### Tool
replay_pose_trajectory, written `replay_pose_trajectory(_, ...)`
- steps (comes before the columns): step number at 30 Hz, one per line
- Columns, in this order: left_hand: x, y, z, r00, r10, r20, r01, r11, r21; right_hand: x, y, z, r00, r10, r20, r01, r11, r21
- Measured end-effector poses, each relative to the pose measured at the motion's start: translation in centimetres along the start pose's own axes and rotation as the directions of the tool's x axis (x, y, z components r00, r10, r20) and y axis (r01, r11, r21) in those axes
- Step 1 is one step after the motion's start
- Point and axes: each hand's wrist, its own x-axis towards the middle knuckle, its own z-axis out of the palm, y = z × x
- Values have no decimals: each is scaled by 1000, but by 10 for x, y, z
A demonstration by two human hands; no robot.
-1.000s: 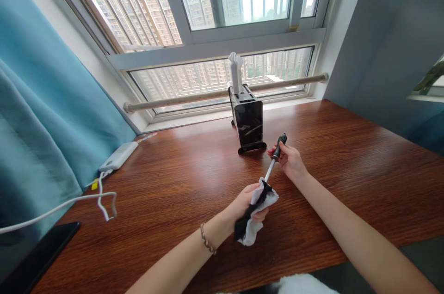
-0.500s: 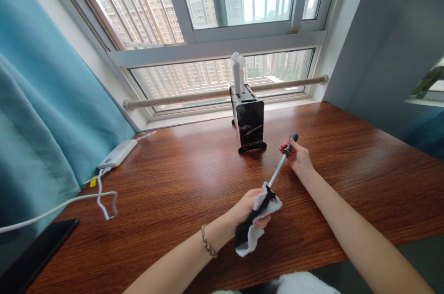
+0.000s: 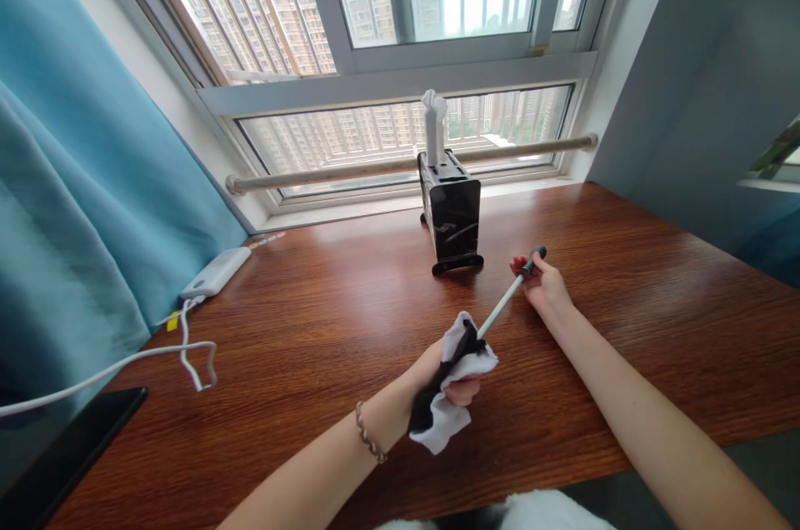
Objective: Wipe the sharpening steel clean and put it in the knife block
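Head view: right hand (image 3: 545,284) closed on the black handle of the white rod (image 3: 502,307), held above the tabletop (image 3: 325,305), near the black stand (image 3: 451,217). Left hand (image 3: 447,372) clenched around a black-and-white cloth (image 3: 445,417) wrapping the rod's tip. Versus a second ago, the hands are farther apart and more bare shaft shows. Judgement: the cloth's pass has nearly reached the tip.

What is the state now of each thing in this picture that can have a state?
left hand: closed around the cloth.
cloth: crumpled, wrapped over one end of the rod.
rod: tilted, held at both ends.
right hand: closed on the rod's black handle.
black block: upright on the table, white handle standing in its top.
power bank: lying flat.
curtain: drawn to the left.
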Motion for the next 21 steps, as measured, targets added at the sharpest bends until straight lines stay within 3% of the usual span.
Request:
replay_pose_trajectory(3, -3, 2, -11, 982, -35, 183, 63, 987, -148, -1, 2, 3, 998, 50, 45, -52, 997, 54)
replay_pose_trajectory(12, 0, 1, -17, 947, 17, 320, 41, 984, -175, -15, 17, 8, 967, 152, 205, -163, 986, 39)
replay_pose_trajectory(16, 4, -1, -22, 974, 54, 221, -6, 978, -211, -35, 30, 14, 911, 265, 317, -258, 964, -66)
replay_pose_trajectory(21, 7, -3, -23, 993, 40, 114, -19, 984, -175, -54, 33, 21, 759, 341, 555, -211, 935, -285)
